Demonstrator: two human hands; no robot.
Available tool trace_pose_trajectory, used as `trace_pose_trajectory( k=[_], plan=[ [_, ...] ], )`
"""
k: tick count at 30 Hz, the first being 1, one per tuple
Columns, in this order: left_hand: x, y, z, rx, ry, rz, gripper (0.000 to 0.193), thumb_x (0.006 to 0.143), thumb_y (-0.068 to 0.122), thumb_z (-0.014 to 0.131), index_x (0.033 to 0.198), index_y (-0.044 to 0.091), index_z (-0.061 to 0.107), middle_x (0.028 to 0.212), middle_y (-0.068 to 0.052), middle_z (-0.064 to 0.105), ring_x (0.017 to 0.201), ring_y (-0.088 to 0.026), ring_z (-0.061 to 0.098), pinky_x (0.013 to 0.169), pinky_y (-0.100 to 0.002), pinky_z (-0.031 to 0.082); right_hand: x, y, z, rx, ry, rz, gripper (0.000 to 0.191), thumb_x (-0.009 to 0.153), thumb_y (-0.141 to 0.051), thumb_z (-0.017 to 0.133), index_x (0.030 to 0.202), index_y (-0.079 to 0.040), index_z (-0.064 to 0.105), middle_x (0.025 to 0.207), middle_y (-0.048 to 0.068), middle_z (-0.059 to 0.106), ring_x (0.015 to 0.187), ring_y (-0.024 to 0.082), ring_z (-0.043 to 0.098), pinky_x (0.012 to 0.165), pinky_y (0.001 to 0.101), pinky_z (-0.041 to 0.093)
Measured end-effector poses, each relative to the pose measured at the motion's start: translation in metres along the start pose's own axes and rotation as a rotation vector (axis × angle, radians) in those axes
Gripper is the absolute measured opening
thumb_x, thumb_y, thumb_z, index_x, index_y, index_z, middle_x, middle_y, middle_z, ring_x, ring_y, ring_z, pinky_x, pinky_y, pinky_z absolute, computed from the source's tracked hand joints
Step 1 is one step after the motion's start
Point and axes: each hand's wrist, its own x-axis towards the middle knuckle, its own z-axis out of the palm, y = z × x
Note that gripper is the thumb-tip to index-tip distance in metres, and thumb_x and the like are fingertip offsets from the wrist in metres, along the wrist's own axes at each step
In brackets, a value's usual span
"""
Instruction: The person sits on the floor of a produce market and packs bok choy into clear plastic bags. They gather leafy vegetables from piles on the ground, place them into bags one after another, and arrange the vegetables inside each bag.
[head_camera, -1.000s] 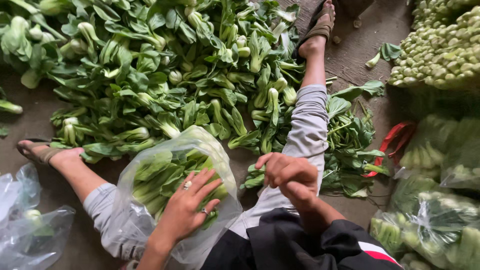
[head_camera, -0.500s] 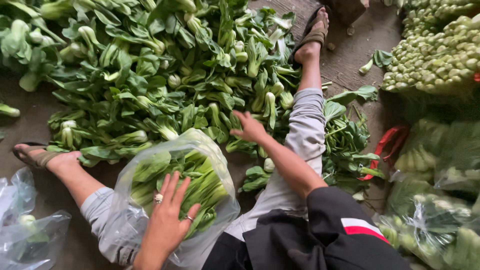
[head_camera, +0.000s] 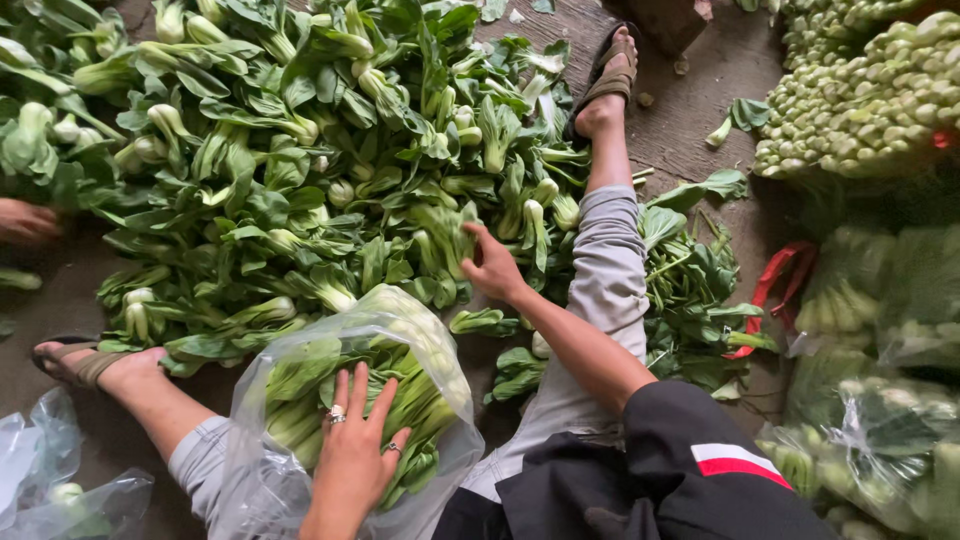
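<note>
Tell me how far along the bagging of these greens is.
Done: the clear bag on the lap already holds a good load of greens, and filled bags lie to the right. In hand: the left hand presses flat on the bag while the right hand reaches into the pile. Left: that large loose pile on the floor.

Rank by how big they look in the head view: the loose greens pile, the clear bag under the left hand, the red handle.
1. Greens pile
2. Clear bag, though nearer the camera, under the left hand
3. Red handle
</note>
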Motion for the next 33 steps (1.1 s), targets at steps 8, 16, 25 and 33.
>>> trace_pose_trajectory(
  k=[8, 16, 25, 33],
  plan=[
    [0.003, 0.009, 0.002, 0.113, -0.054, -0.040, 0.081, 0.076, 0.033, 0.078, 0.150, 0.022, 0.046, 0.167, -0.017, 0.021, 0.150, -0.043, 0.021, 0.107, -0.065, 0.033, 0.008, 0.040, 0.003, -0.210, 0.100, 0.090, 0.086, 0.083, -0.033, 0.073, 0.153, -0.006, 0.032, 0.141, 0.023, 0.041, 0.113, 0.041, 0.059, 0.095, 0.0461, 0.051],
    [-0.003, -0.012, 0.001, 0.081, -0.033, 0.066, 0.076, 0.079, 0.040, 0.077, 0.149, 0.029, 0.049, 0.166, -0.013, 0.026, 0.152, -0.041, 0.024, 0.106, -0.062, 0.034, 0.001, 0.035, 0.005, -0.548, 0.267, -0.116, 0.081, 0.078, -0.032, 0.078, 0.146, -0.005, 0.043, 0.151, 0.023, 0.034, 0.128, 0.044, 0.047, 0.099, 0.0546, 0.045],
    [-0.027, -0.023, -0.042, -0.161, 0.109, 0.226, 0.069, 0.080, 0.037, 0.076, 0.143, 0.021, 0.054, 0.149, -0.012, 0.052, 0.133, -0.039, 0.052, 0.103, -0.050, 0.046, 0.001, 0.052, 0.014, -0.468, 0.184, 0.075, 0.075, 0.082, -0.034, 0.075, 0.145, -0.008, 0.044, 0.156, 0.021, 0.031, 0.134, 0.043, 0.042, 0.103, 0.0558, 0.043],
    [-0.019, 0.004, -0.107, -0.085, 0.783, 0.438, 0.031, 0.086, 0.011, 0.081, 0.114, 0.004, 0.069, 0.110, -0.011, 0.073, 0.101, -0.029, 0.074, 0.091, -0.038, 0.057, 0.001, 0.067, -0.014, -0.730, 0.089, 0.035, 0.086, 0.077, -0.021, 0.072, 0.156, -0.019, 0.037, 0.151, 0.018, 0.037, 0.127, 0.042, 0.047, 0.093, 0.0527, 0.051]
  ],
)
